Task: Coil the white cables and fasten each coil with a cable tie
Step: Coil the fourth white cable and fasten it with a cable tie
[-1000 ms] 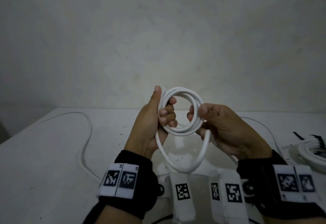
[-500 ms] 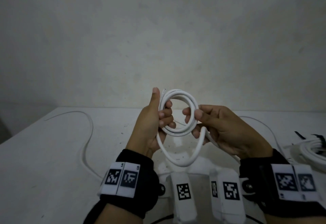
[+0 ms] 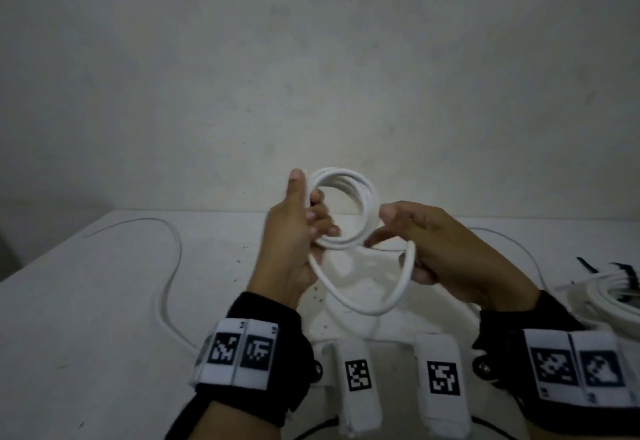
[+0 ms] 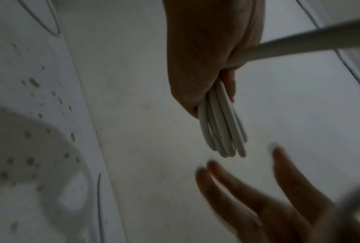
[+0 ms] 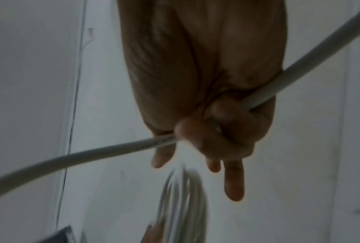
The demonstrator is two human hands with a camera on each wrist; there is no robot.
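A white cable coil point(image 3: 360, 190) of several turns is held upright above the table. My left hand point(image 3: 298, 232) grips its left side, thumb up along the outside, fingers curled through the ring; the left wrist view shows the turns point(image 4: 222, 131) bunched in that grip. A loose loop point(image 3: 367, 304) of the same cable hangs below the coil. My right hand point(image 3: 433, 249) holds that loose strand point(image 5: 112, 151) with its curled lower fingers, while thumb and forefinger stretch toward the coil's right edge.
Another white cable point(image 3: 169, 266) snakes across the table's left part. A tied white coil with black ties point(image 3: 613, 287) lies at the right edge. The white table point(image 3: 86, 335) ends at a plain wall behind.
The right hand has let go of the coil's right side and slid lower along the loose strand. The hanging loop is wider and swung rightward. The left hand's grip is unchanged.
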